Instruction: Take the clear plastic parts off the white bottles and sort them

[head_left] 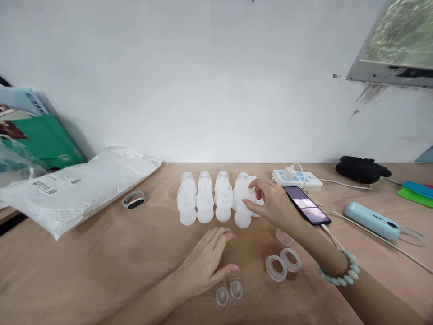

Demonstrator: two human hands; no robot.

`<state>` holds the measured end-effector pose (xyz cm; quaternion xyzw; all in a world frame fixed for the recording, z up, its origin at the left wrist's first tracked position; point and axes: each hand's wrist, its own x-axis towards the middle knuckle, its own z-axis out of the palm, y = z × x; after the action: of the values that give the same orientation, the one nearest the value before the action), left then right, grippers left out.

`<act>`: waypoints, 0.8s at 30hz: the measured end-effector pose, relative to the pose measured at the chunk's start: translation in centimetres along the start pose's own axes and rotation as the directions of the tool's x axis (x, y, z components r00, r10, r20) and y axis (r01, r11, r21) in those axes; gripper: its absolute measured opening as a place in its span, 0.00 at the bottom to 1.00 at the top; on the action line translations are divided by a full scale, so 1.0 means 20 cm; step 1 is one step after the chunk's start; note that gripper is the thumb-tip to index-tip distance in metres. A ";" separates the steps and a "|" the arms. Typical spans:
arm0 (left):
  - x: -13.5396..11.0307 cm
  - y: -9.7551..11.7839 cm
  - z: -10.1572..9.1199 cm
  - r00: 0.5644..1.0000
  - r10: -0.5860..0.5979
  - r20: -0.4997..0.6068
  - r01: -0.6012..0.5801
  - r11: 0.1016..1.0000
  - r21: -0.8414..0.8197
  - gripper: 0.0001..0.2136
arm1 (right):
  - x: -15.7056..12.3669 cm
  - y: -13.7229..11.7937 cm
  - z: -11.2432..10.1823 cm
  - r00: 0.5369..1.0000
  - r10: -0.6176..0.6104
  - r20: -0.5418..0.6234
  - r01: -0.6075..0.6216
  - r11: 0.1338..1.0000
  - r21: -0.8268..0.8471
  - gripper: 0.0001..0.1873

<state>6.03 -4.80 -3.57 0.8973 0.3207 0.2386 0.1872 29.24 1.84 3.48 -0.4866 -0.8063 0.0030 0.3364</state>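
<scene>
Small translucent white bottles with clear domed caps (204, 203), apparently baby bottles, stand in close rows in the middle of the table. My right hand (270, 201) is at the right-hand end of the rows, thumb and fingers closed around a clear domed cap (249, 195) on a bottle there. My left hand (208, 259) lies in front of the bottles, fingers stretched and thumb apart, holding nothing. Just below its thumb are two clear silicone nipples (222, 295). Two frosted screw rings (276, 276) and a thin clear disc (284, 237) lie under my right forearm's side.
A white plastic parcel (91, 185) and a fitness band (134, 200) are on the left. To the right lie a phone (307, 205) on a cable, a power strip (311, 179), a light-blue case (372, 220) and a black pouch (361, 169). A wall (216, 90) bounds the table's back.
</scene>
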 end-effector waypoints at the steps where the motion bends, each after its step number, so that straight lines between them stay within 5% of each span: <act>1: 0.00 0.00 0.00 1.000 0.000 -0.005 0.000 1.000 -0.005 0.18 | 0.01 0.00 0.01 1.000 0.001 0.002 -0.001 1.000 -0.001 0.11; 14: 0.00 0.01 0.00 1.000 -0.004 0.008 0.004 1.000 0.001 0.18 | 0.09 0.00 0.02 0.999 0.026 0.038 -0.024 0.999 -0.040 0.12; 18: 0.01 0.01 0.00 1.000 -0.017 0.007 0.017 1.000 0.013 0.17 | 0.07 0.05 -0.03 0.999 0.051 0.004 -0.051 0.998 -0.037 0.15; 24: 0.02 0.01 0.00 0.998 -0.055 -0.006 0.055 0.998 -0.003 0.09 | -0.05 0.09 -0.15 0.996 0.091 0.001 -0.091 0.995 -0.036 0.05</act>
<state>6.27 -4.65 -3.32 0.8872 0.3455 0.2366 0.1938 32.57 1.11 4.61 -0.5287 -0.7837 0.0044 0.3259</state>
